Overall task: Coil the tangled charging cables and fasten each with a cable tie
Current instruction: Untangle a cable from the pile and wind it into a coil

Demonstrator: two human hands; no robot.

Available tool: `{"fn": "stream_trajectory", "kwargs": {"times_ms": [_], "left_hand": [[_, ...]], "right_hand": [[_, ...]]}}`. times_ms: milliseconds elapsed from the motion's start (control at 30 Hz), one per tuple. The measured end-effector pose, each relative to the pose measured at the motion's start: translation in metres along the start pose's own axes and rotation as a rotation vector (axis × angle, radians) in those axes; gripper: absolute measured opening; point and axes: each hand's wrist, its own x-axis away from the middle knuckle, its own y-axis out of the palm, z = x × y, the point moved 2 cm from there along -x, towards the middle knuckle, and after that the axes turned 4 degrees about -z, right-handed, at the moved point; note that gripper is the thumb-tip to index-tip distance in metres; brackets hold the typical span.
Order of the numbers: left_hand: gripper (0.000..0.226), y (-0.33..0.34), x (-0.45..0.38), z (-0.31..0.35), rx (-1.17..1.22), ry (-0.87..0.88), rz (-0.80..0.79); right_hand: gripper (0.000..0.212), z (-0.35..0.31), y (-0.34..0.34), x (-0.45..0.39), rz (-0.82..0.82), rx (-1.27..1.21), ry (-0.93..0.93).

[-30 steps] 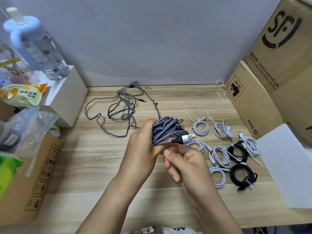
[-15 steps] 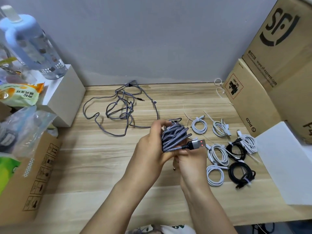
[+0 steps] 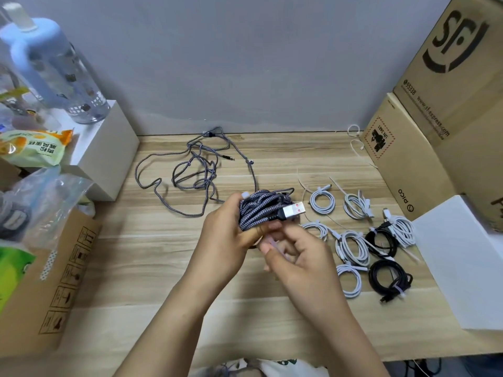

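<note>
Above the desk (image 3: 163, 268), head view: my left hand (image 3: 226, 235) grips the coil (image 3: 258, 210) of braided cable, fingers wrapped round it, USB plug (image 3: 292, 212) jutting right. A second ago my right hand (image 3: 296, 257) sat at the plug; it has since dropped just below the coil, fingers curled on something thin and pale, likely a tie, though I cannot tell. Winding looks finished; fastening comes next. One tangle (image 3: 196, 170) lies behind, tied coils (image 3: 353, 235) to the right.
</note>
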Motion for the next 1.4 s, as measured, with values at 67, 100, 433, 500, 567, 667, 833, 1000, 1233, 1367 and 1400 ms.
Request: {"fn": "stream_trajectory", "kwargs": {"times_ms": [67,100,433,500,567,667,833,1000,1233,1367,1400], "left_hand": [[0.024,-0.004,0.0,-0.001,0.0,0.005,0.008],[0.024,-0.005,0.001,-0.001,0.0,0.009,0.005],[0.03,-0.009,-0.003,-0.001,0.134,-0.042,-0.009],[0.036,-0.009,-0.003,-0.005,0.163,-0.052,-0.037],[0.037,-0.009,-0.003,-0.006,0.192,-0.071,-0.062],[0.026,-0.009,-0.001,-0.006,0.153,-0.076,-0.12],[0.019,-0.007,0.002,-0.007,0.115,-0.104,-0.159],[0.05,-0.006,0.005,-0.003,0.219,-0.054,-0.292],[0.024,0.003,0.006,0.004,0.156,-0.067,-0.168],[0.023,0.005,0.004,0.001,0.027,-0.062,-0.064],[0.02,0.006,0.005,0.002,0.018,-0.061,-0.042]], "right_hand": [[0.024,-0.005,-0.003,0.003,-0.04,-0.171,0.054],[0.027,-0.007,-0.005,0.005,-0.062,-0.203,0.061],[0.031,-0.026,-0.019,0.016,-0.323,-0.032,-0.155],[0.029,-0.03,-0.021,0.015,-0.325,0.067,-0.219],[0.027,-0.032,-0.02,0.016,-0.276,0.25,-0.332],[0.025,-0.03,-0.012,0.014,-0.106,0.554,-0.517],[0.037,-0.019,-0.011,0.006,0.04,0.441,-0.544],[0.025,-0.02,-0.018,0.006,0.114,0.076,-0.418],[0.022,-0.029,-0.021,0.009,0.161,-0.285,-0.287],[0.043,-0.033,-0.011,0.015,0.155,-0.265,-0.243],[0.047,-0.033,-0.007,0.016,0.133,-0.264,-0.214]]}}
